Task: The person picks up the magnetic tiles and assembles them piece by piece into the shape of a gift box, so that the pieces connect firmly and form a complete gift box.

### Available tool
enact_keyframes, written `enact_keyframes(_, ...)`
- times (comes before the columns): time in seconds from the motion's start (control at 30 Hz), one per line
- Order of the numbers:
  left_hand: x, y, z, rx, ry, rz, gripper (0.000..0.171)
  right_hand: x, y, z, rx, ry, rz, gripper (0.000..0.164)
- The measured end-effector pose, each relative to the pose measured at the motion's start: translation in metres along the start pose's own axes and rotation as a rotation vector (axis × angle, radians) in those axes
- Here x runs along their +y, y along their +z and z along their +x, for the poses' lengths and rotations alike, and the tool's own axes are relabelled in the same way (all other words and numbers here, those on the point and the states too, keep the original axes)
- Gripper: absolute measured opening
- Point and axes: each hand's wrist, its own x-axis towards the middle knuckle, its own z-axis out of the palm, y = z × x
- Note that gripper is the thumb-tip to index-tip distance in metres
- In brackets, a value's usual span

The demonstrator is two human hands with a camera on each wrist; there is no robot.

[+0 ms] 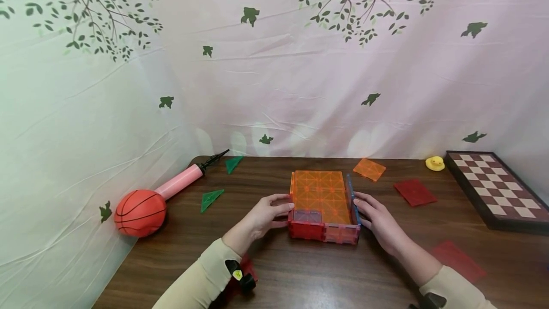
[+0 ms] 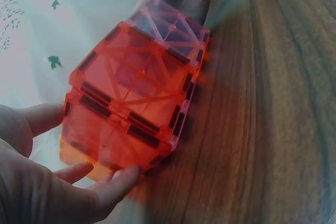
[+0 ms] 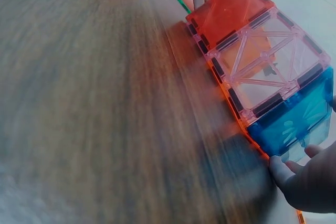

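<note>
A low box of see-through magnetic tiles [image 1: 319, 190] sits on the table between my hands. Orange tiles make its floor, with a purple tile [image 1: 307, 216] at the front left. Its front wall pairs a red tile [image 2: 134, 72] with a pale pink tile [image 3: 268, 56]; blue tiles [image 3: 296, 116] line the right side. My left hand [image 1: 268, 216] touches the left side, fingers extended, near a red tile [image 2: 110, 135] in the left wrist view. Opposite, my right hand [image 1: 379, 223] rests its fingers against the blue wall. Some fingertips are hidden behind tiles.
Green triangle tiles [image 1: 211, 199], a pink pump [image 1: 180, 182] and a red basketball [image 1: 140, 213] lie left. An orange tile [image 1: 370, 169], red tiles [image 1: 415, 192], a yellow duck [image 1: 435, 163] and a checkered board [image 1: 497, 185] are right. Something red is partly under my left forearm.
</note>
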Motion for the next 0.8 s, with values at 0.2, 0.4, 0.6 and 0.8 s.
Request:
enact_keyframes(0.2, -0.003, 0.005, -0.014, 0.059, -0.049, 0.01, 0.057, -0.002, -0.003, 0.005, -0.003, 0.004, -0.027, 0.074)
enact_keyframes(0.4, -0.005, 0.026, -0.04, 0.131, -0.048, -0.178, 0.061, -0.007, -0.01, 0.023, -0.011, -0.079, -0.005, 0.073)
enact_keyframes(0.6, -0.01, 0.05, -0.046, 0.129, 0.015, -0.327, 0.066, -0.009, -0.011, 0.046, 0.021, -0.122, 0.038, 0.073)
enact_keyframes(0.8, -0.012, 0.055, -0.041, 0.184, 0.053, -0.316, 0.061, -0.003, -0.01, 0.055, 0.053, -0.113, 0.024, 0.068)
